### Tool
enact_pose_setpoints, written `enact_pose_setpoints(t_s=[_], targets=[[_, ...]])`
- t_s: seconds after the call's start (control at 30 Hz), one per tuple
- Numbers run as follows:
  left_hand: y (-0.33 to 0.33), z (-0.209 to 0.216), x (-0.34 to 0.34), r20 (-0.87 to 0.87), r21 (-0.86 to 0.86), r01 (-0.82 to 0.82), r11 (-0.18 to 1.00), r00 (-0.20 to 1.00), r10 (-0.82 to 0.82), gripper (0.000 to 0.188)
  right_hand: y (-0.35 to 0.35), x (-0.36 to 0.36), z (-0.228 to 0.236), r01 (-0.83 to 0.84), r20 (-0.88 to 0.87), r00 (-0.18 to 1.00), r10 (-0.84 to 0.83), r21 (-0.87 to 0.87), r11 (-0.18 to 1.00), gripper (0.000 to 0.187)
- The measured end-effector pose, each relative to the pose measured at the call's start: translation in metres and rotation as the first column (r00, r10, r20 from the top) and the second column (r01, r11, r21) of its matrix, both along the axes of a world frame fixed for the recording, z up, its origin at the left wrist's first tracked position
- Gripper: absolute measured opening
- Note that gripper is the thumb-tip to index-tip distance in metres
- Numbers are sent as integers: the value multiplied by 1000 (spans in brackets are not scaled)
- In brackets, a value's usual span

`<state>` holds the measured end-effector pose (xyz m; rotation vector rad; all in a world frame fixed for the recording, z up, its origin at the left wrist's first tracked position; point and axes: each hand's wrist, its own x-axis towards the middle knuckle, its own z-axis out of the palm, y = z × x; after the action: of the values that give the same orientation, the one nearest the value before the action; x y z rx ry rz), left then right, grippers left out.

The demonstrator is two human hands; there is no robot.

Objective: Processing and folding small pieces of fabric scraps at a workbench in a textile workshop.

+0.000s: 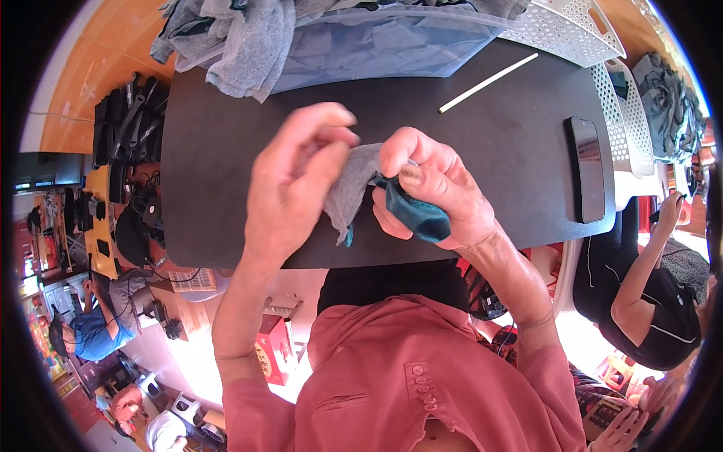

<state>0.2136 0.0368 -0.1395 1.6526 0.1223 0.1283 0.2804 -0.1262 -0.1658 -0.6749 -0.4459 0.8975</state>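
Over the dark table (pixel 226 173), my right hand (pixel 444 181) is closed on a small piece of fabric, thumb and forefinger pinching its upper edge. One side of this fabric (pixel 352 184) is fuzzy grey; the other is shiny teal and bulges below the thumb. Its grey part hangs toward my left hand (pixel 290 177), with a bit of teal at the lower tip. My left hand is raised beside it, slightly blurred, its fingers loosely bent and apart from the thumb. Nothing shows between them. Whether the left thumb touches the grey edge cannot be made out.
At the table's far side a translucent bin (pixel 376 49) is heaped with grey cloth pieces (pixel 252 49). A pale stick (pixel 488 83) lies right of it. A phone (pixel 587 169) rests near the right edge, beside white perforated baskets (pixel 561 32). Other people sit at both sides.
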Motion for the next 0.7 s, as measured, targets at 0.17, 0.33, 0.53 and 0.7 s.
enact_pose_setpoints(t_s=[0.17, 0.33, 0.53, 0.7], targets=[[9, 8, -14, 334, 149, -200, 968, 932, 142, 13, -4, 2, 0, 4, -103, 995, -9, -44, 999, 16], [-2, 15, -26, 375, 224, -90, 970, 927, 0, 11, -3, 1, -8, -66, -136, 987, 84, 128, 990, 16], [-19, 10, -25, 496, 606, -465, 646, 855, 151, 26, 1, -24, 11, 83, 216, 974, -61, -91, 992, 27], [-22, -4, -23, 507, 676, -429, 600, 861, 45, 29, 3, -33, 5, 75, 289, 955, -60, -42, 996, 56]])
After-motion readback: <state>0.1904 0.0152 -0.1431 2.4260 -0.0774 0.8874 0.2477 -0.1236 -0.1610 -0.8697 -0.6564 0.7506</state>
